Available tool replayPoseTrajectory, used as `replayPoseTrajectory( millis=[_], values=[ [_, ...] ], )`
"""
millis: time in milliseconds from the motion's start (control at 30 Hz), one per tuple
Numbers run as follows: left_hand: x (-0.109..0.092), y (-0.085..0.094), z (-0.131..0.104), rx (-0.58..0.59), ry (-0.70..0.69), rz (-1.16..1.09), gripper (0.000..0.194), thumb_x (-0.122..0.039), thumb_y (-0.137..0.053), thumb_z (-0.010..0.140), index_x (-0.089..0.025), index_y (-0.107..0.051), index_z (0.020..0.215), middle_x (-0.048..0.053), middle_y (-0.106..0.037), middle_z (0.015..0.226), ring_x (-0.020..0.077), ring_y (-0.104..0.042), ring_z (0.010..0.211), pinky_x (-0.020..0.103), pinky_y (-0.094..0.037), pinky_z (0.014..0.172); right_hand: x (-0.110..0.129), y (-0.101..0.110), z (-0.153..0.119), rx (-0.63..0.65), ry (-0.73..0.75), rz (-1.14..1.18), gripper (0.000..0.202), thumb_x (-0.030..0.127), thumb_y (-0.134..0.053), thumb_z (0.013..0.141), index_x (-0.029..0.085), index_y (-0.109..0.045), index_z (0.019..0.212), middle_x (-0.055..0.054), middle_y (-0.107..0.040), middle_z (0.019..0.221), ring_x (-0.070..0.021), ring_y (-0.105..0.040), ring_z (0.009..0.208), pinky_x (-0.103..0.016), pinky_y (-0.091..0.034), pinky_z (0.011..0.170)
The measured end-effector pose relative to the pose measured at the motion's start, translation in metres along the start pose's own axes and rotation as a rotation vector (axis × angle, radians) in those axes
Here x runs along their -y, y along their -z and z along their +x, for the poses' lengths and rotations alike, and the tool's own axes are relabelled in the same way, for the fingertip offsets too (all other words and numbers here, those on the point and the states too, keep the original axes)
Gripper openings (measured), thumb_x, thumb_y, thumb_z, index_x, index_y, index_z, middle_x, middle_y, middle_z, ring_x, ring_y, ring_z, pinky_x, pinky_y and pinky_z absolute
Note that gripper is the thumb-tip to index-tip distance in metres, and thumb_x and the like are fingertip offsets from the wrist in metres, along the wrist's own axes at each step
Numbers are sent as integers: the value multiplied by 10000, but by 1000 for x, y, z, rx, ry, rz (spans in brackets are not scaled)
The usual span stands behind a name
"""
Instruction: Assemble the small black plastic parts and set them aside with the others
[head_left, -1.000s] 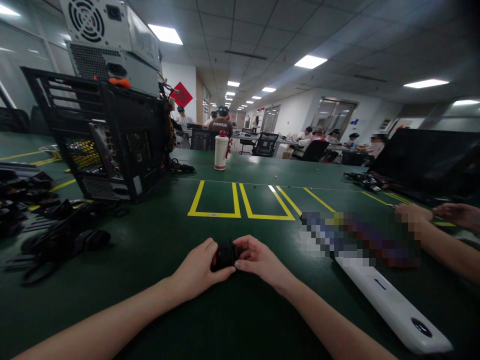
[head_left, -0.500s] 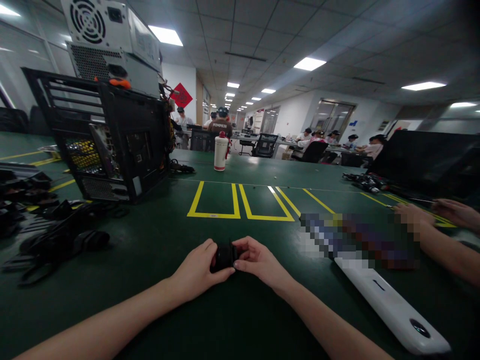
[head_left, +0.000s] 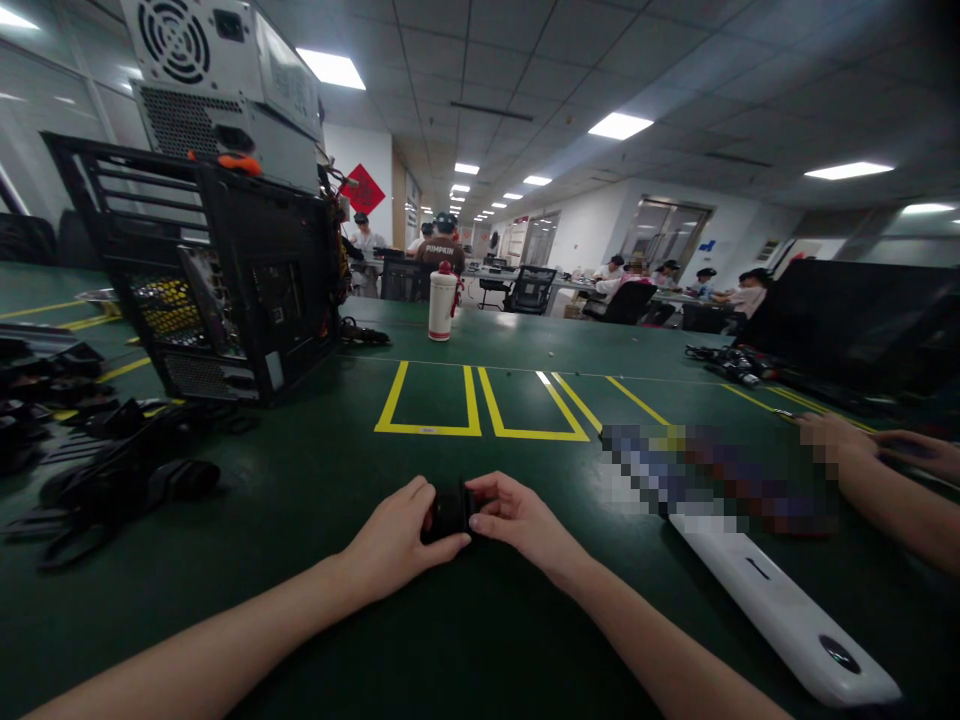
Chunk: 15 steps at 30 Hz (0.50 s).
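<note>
Low over the green table, a small dark cylindrical object [head_left: 450, 510] with a flat flange on its right side sits between my two hands; its exact kind is too dark to make out. My left hand [head_left: 401, 530] wraps round its left side, thumb stretched along the bottom. From the right, the fingertips and thumb of my right hand [head_left: 514, 520] pinch the flat edge. Parts of the object are hidden behind the left fingers.
An open computer case [head_left: 255, 290] carries power supplies [head_left: 225, 60] at left, near black straps [head_left: 135, 490]. A white bottle [head_left: 442, 305] stands beyond yellow tape [head_left: 427, 431]. At right lie a white elongated device [head_left: 780, 600] and a blurred-out item; another person's hands [head_left: 840, 440] work there.
My hands and the dark object stay almost still, with the right fingers shifting slightly at its edge. At right, the other person's hands have moved a little.
</note>
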<state>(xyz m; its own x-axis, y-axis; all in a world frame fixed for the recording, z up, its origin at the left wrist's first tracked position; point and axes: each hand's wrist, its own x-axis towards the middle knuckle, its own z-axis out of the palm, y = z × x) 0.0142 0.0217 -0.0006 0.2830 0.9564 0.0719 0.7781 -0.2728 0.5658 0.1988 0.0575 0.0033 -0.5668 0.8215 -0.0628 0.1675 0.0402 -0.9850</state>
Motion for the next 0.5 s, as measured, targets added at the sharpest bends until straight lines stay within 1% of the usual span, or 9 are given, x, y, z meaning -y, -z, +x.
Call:
replayPoseTrajectory(
  millis=[100,167,200,300,400,433,500],
  values=[
    [-1,1,0,4,1,1,407,-565,-418,688,-172,-473,778,17,-464,794,137,-449,659,248,-350,527,-3,-1,3,-50,-27,-36,365,336,-513,739,179,-479,1067,-50,-538,943,-130,-519,778,-273,-424,686],
    [-1,1,0,7,1,-1,411,-566,-417,687,-171,-474,784,18,-464,796,137,-449,659,248,-353,527,-7,-1,5,-75,-27,-88,341,375,-442,776,159,-511,1031,-48,-553,874,-126,-515,730,-270,-420,651],
    [-1,1,0,9,2,-2,412,-566,-416,688,-171,-474,787,19,-464,798,137,-449,659,248,-354,527,-8,-1,6,-66,-20,-102,329,375,-433,781,154,-525,1007,-46,-554,852,-123,-511,715,-268,-417,642],
    [-2,1,0,4,9,9,413,-568,-417,685,-170,-474,777,18,-461,793,136,-448,656,250,-351,527,-7,0,5,-23,14,-52,296,308,-531,726,171,-522,988,-32,-540,876,-106,-505,704,-254,-413,645],
    [-1,0,1,-12,0,27,401,-560,-426,684,-169,-470,757,17,-459,781,138,-448,655,252,-345,529,-3,1,3,14,25,32,367,237,-615,651,198,-500,997,-23,-516,943,-87,-503,700,-250,-415,665],
    [-1,0,1,-12,-1,25,397,-557,-428,684,-169,-469,759,17,-459,783,138,-449,655,251,-345,528,-3,1,2,21,23,45,382,232,-624,642,200,-496,1001,-24,-512,955,-89,-505,716,-253,-416,679],
    [0,0,1,-3,1,13,399,-559,-426,685,-171,-470,769,18,-460,792,138,-451,659,249,-349,528,-3,1,2,10,10,38,389,264,-603,667,197,-483,1031,-36,-513,970,-108,-511,769,-263,-418,698]
  ],
)
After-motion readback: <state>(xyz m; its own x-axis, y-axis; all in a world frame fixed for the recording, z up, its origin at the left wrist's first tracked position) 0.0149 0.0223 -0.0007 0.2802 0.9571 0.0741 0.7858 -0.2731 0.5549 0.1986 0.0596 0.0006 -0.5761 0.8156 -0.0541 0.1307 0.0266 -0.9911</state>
